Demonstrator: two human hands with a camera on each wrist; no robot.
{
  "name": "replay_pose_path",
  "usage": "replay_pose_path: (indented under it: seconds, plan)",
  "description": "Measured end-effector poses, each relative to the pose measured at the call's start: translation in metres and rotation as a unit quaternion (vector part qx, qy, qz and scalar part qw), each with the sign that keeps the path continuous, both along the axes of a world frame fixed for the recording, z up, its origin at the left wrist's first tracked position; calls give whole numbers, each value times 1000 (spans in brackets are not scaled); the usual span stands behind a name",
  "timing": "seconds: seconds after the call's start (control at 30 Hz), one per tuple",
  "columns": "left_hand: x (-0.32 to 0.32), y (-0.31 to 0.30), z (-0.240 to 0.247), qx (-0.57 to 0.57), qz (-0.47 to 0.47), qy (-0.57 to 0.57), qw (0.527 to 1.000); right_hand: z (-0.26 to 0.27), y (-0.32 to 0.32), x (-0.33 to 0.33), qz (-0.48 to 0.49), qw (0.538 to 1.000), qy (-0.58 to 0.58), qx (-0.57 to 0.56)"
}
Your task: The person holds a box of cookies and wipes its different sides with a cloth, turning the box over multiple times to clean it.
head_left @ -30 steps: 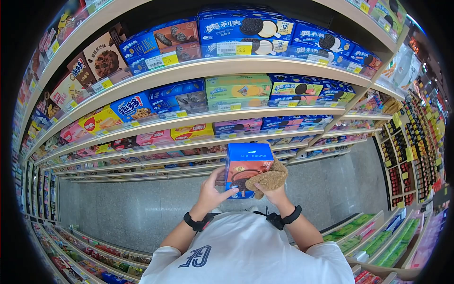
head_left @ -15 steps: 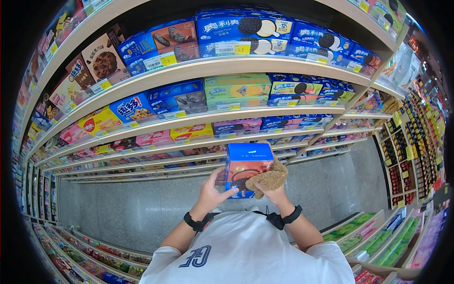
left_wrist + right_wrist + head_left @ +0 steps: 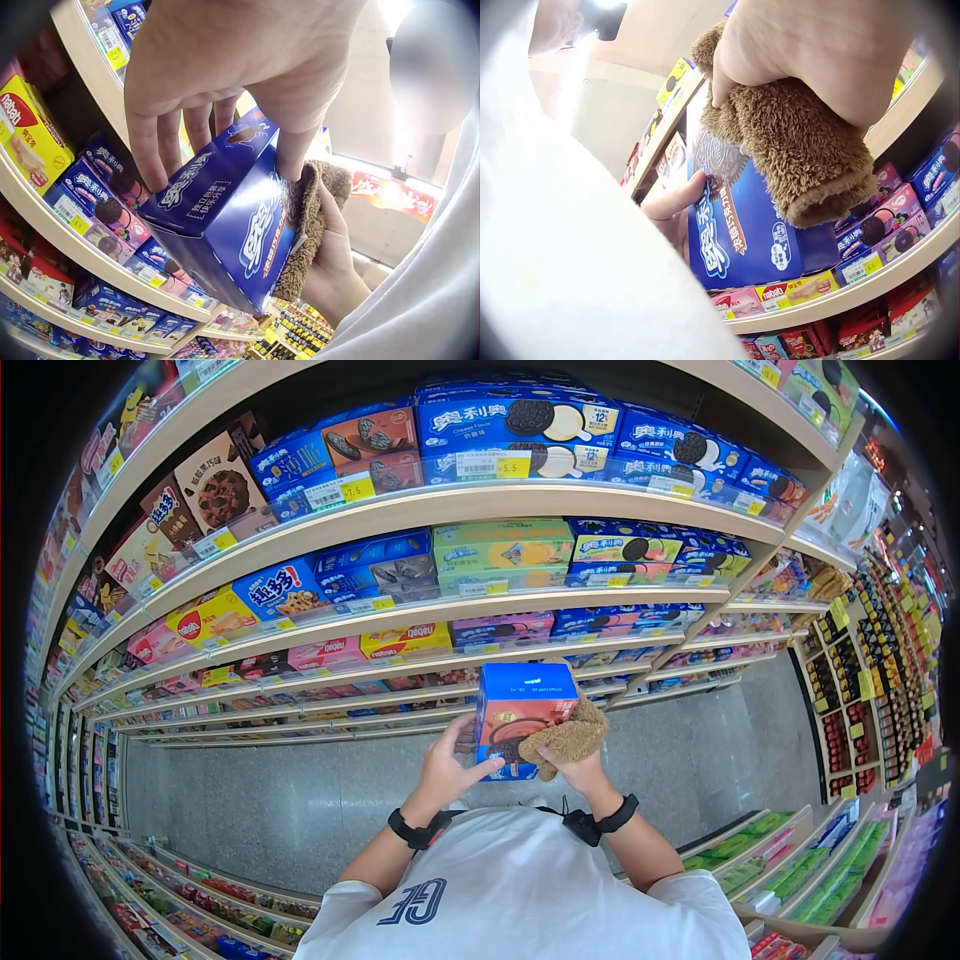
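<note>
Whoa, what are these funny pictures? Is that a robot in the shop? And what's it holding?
Not a robot, it's a person! The left grip and the right grip are simply two bare hands. The big, round picture comes from a camera on the person's head, looking forward and down. The two smaller ones come from cameras on the wrists, one watching each hand's work. The left grip holds a blue cookie box. The right grip holds a fuzzy brown cloth, which lies against the box. In front are shop shelves, where lots of snack boxes stand, with yellow price tags along the edges.
</note>
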State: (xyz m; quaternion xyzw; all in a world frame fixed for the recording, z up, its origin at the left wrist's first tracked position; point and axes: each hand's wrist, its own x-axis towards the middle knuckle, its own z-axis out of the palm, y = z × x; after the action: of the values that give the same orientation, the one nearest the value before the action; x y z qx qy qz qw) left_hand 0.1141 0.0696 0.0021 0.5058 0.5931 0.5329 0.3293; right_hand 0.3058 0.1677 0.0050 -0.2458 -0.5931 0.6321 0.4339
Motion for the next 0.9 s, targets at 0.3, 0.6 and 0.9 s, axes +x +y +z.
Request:
replay_pose_path:
  seconds: [0.3, 0.6, 0.9]
  plan:
    - [0, 0, 1, -8, -5, 4, 1000, -4, -1, 1, 2, 1000, 0, -31]
    - [1, 0, 0, 1, 2, -2, 1000, -7, -1, 3, 0, 1000, -14, -27]
    - [1, 0, -1, 10, 11, 0, 1000, -7, -1, 3, 4, 999, -18, -41]
